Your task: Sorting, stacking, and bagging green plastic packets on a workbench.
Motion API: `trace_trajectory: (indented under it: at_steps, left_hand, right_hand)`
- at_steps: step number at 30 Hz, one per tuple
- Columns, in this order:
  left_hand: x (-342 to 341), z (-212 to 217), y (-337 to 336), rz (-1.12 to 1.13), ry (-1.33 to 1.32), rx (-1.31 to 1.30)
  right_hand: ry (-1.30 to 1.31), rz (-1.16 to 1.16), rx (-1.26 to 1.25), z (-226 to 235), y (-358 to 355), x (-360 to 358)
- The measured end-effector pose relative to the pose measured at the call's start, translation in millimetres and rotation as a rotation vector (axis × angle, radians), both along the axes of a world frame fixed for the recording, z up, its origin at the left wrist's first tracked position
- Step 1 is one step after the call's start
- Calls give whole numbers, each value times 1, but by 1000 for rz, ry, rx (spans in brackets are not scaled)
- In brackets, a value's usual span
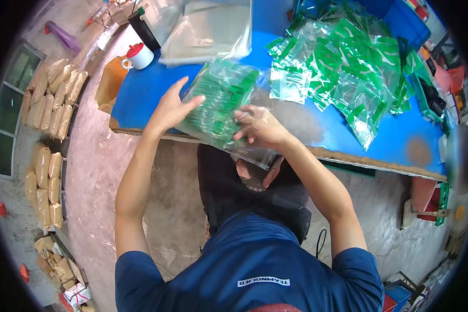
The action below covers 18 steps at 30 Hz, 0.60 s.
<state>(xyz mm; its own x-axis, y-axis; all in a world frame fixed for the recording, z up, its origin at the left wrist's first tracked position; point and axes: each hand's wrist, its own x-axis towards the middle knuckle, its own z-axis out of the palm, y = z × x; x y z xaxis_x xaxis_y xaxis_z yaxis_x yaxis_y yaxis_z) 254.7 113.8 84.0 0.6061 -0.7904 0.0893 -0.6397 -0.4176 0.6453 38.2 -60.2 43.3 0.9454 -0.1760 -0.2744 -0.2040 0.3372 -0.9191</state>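
A clear plastic bag [221, 106] packed with a stack of green-and-clear packets lies slanted over the near edge of the blue table. Beside its left edge is my left hand [176, 108], thumb and fingers spread, the thumb reaching toward the bag. My right hand [264, 127] is at the bag's lower right side, its curled fingers gripping the loose film. The bag's lower end hangs past the table edge above my lap. To the right lies a large heap of loose green-and-clear packets [343, 67].
A stack of clear plastic bags [208, 31] lies at the back, next to a white mug with a red lid [138, 55]. A blue crate [408, 26] stands behind the heap. Brown sacks [49, 182] are piled far left. The blue tabletop [140, 99] has a worn front edge.
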Motion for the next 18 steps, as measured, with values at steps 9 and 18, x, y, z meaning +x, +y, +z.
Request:
trace_trajectory:
  at_steps: [9, 18]
  left_hand:
    - [-26, 129, -17, -540, 363, -719]
    - [-28, 108, -42, -520, 270, -763]
  right_hand:
    - [30, -95, 162, -14, -13, 3]
    - [18, -184, 270, -21, -9, -19]
